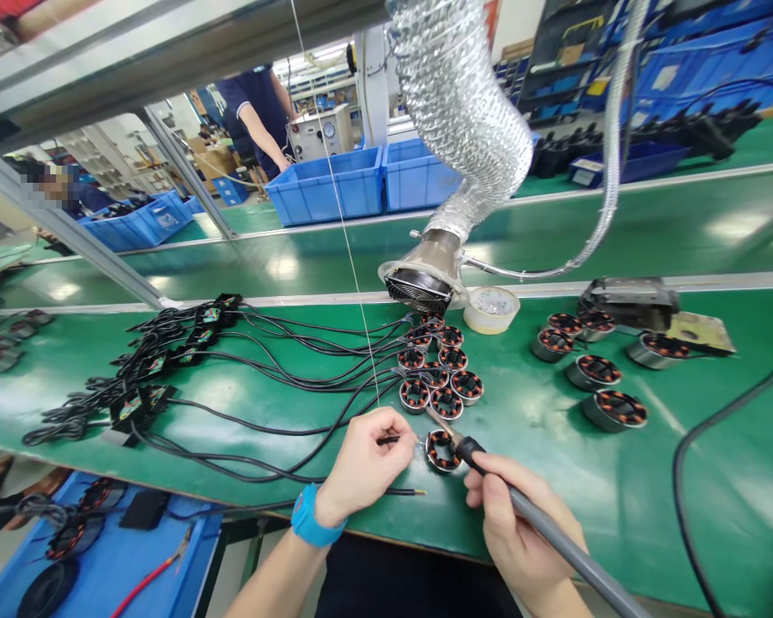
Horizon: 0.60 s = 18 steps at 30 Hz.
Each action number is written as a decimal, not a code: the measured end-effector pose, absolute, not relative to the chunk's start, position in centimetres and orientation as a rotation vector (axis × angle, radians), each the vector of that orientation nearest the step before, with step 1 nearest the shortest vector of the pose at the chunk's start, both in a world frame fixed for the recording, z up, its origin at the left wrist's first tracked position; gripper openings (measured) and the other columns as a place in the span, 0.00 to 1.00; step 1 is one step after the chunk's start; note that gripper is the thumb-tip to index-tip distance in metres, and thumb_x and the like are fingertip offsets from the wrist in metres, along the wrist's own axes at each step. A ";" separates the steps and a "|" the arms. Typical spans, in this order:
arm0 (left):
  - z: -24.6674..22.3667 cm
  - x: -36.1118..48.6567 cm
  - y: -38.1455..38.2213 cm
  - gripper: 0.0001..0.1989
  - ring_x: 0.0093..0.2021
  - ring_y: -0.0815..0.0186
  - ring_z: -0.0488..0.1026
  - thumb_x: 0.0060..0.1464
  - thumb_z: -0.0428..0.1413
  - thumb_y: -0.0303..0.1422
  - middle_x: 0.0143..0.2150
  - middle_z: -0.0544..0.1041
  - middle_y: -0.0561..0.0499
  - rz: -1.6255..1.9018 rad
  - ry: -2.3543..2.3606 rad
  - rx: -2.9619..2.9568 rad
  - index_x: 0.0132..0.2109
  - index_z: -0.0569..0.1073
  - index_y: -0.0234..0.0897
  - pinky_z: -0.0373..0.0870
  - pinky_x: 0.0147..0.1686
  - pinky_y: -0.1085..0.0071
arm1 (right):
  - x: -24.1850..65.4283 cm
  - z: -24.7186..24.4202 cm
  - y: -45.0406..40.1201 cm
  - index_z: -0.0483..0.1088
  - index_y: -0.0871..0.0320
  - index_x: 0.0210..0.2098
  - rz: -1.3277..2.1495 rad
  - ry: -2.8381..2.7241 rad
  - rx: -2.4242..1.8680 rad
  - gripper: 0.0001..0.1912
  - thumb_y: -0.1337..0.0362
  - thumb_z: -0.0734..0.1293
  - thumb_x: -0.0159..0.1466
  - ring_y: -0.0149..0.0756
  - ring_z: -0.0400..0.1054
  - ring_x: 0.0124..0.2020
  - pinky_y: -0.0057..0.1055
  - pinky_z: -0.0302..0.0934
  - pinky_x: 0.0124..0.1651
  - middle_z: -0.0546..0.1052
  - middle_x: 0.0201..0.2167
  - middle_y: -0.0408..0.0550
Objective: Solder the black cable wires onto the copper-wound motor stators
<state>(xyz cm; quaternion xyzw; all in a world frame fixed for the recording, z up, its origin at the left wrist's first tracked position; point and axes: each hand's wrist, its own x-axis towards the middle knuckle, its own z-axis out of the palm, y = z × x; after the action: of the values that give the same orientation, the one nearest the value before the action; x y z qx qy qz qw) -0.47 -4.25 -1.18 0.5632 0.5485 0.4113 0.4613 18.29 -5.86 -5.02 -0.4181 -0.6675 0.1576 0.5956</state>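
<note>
My left hand (374,459), with a blue watch (314,517) on its wrist, pinches the end of a black cable (387,440) beside a round motor stator (443,451) with copper windings. In my right hand (521,515) is a soldering iron (473,453), its tip pointing up and left above the stator. A thin wire (351,249) hangs from above toward my left hand. Just behind stand several more stators (447,402) in a cluster, with black cables (258,425) running left from them.
A fume extractor nozzle (422,279) hangs behind the cluster, near a round white tub (491,309). More stators (614,410) stand at right, near a metal holder (631,300). Black housings (138,408) lie left; a blue bin (193,549) is below. A person (261,120) works beyond the bench.
</note>
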 end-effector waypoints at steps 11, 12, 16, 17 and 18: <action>-1.4 -0.7 -4.5 0.10 0.30 0.71 0.63 0.61 0.54 0.30 0.29 0.67 0.53 1.064 1.296 1.486 0.30 0.69 0.34 0.60 0.30 0.76 | 16.0 -3.6 -3.6 0.68 0.56 0.59 0.392 -1.772 -0.736 0.22 0.78 0.65 0.68 0.38 0.71 0.49 0.31 0.71 0.51 0.70 0.48 0.54; -1.4 -0.7 -4.6 0.10 0.30 0.71 0.63 0.61 0.54 0.31 0.29 0.67 0.53 1.065 1.288 1.503 0.30 0.69 0.34 0.59 0.30 0.75 | 15.9 -3.6 -3.6 0.68 0.55 0.59 0.387 -1.778 -0.732 0.23 0.78 0.64 0.68 0.37 0.71 0.49 0.30 0.71 0.51 0.70 0.48 0.53; -0.8 -0.8 -5.0 0.12 0.31 0.69 0.63 0.65 0.54 0.35 0.30 0.67 0.53 1.019 1.306 1.596 0.32 0.71 0.35 0.59 0.32 0.74 | 15.9 -3.5 -3.8 0.66 0.53 0.62 0.315 -1.845 -0.719 0.26 0.79 0.61 0.68 0.36 0.71 0.49 0.29 0.71 0.51 0.68 0.50 0.53; -0.6 -0.8 -5.2 0.12 0.32 0.69 0.64 0.65 0.53 0.36 0.31 0.68 0.52 0.999 1.321 1.624 0.33 0.71 0.35 0.59 0.32 0.73 | 16.0 -3.6 -3.8 0.64 0.52 0.64 0.311 -1.871 -0.711 0.28 0.79 0.60 0.68 0.36 0.71 0.50 0.29 0.71 0.51 0.68 0.51 0.53; -0.4 -0.8 -5.3 0.13 0.33 0.68 0.64 0.66 0.52 0.36 0.32 0.68 0.52 0.981 1.331 1.652 0.34 0.71 0.35 0.60 0.33 0.73 | 16.0 -3.7 -3.9 0.63 0.52 0.65 0.316 -1.893 -0.702 0.29 0.79 0.59 0.69 0.37 0.70 0.51 0.30 0.71 0.51 0.67 0.52 0.54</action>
<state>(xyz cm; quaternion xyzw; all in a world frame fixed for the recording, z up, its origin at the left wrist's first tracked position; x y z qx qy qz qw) -0.85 -5.31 -0.40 0.6504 0.5240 0.3861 0.3916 16.04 -3.92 -3.67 -0.2932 -0.7901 0.1318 0.5218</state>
